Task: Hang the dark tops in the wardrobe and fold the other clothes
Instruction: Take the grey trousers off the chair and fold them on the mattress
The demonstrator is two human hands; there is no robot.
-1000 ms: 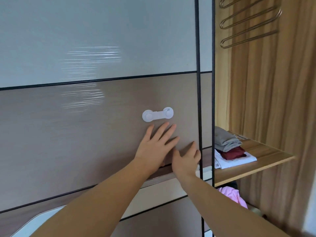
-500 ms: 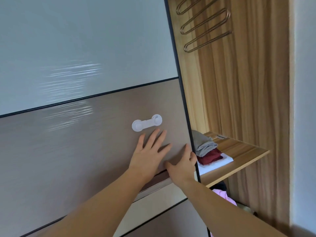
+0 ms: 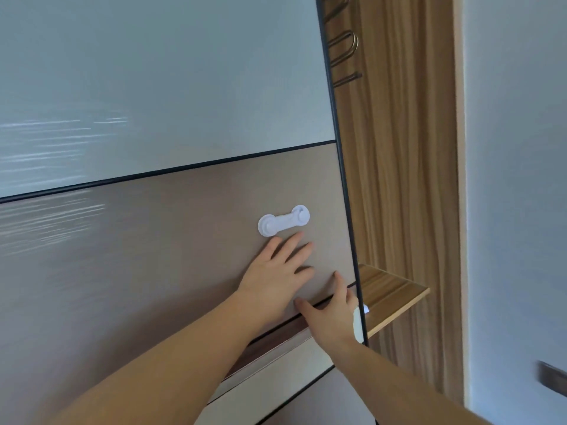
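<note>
Now the sliding door [image 3: 190, 240] covers the folded clothes; flat left hand [image 3: 276, 271] and right hand [image 3: 329, 311], both released, push beside its white latch [image 3: 283, 220], nearly closing the wardrobe.

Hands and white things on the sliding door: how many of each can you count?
Hands: 2, the left hand and the right hand, both flat on the door.
White plastic latches: 1.
Total: 3.
</note>
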